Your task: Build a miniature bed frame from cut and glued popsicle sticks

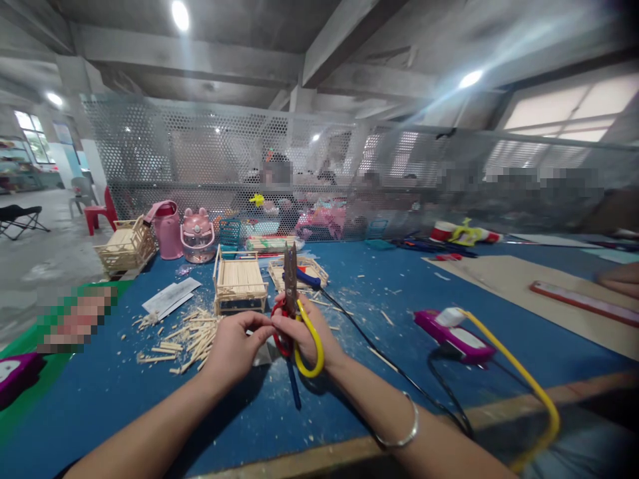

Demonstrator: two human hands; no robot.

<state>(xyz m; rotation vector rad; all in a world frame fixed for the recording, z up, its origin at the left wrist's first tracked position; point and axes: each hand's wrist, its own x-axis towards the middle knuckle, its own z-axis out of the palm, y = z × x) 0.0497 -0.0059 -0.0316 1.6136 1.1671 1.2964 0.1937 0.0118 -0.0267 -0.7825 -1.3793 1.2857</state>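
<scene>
My right hand (313,329) is closed around scissors (290,283) with one red and one yellow loop handle. Their metal blades point up and away from me, with a narrow gap between the tips. My left hand (234,342) has thumb and forefinger pinched together beside the red handle; whatever they hold is too small to make out. Just beyond the scissors lies a blue-handled tool (308,278) with a black cord, partly hidden. Below my hands is a thin dark blue stick-like object (294,386). Loose cut wooden sticks (197,339) are heaped left of my left hand.
A small wooden-stick model (240,283) stands behind the heap, a flatter one (312,271) beside it. White papers (171,297), a pink jug (168,229) and a pink bottle (197,236) are left. A purple power strip (454,338) with yellow cable lies right. Another person's arm (619,283) rests far right.
</scene>
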